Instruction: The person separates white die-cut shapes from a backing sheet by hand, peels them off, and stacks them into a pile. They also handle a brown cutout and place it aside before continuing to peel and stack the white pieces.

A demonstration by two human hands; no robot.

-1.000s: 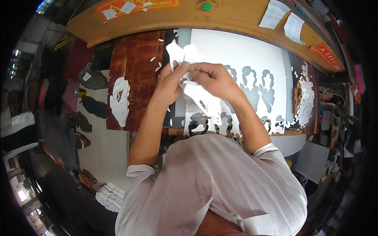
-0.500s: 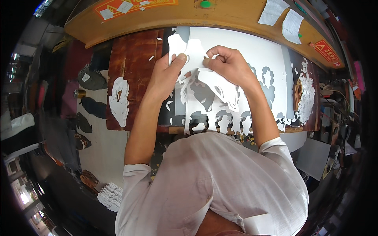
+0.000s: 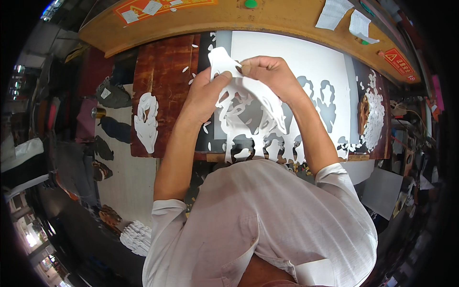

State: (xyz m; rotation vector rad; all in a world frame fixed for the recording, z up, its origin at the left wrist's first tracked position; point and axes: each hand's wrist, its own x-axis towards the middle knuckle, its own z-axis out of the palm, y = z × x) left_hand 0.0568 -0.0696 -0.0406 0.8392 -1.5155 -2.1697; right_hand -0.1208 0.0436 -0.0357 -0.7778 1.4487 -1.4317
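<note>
White die-cut pieces (image 3: 224,61), curved and with openings in them, are pinched in my left hand (image 3: 205,93), thumb on top. Close beside it, my right hand (image 3: 270,76) has thumb and forefinger closed on the edge of a curved white piece (image 3: 265,99) that hangs down toward me. How many pieces lie together cannot be made out. Below both hands is a white sheet (image 3: 311,52) with cut-out shapes, its lacy remnant (image 3: 258,146) reaching the near table edge.
A pile of cut white pieces (image 3: 146,122) lies on the reddish-brown board (image 3: 167,62) at left. Small white scraps (image 3: 374,115) and a brown cutting die (image 3: 364,115) are at right. A yellow machine beam (image 3: 267,18) spans the far side. More white pieces (image 3: 136,238) are stacked low at left.
My hands have come closer together. The two white lobes that stood apart above them now show as one, and the piece at my right hand has swung and bent downward.
</note>
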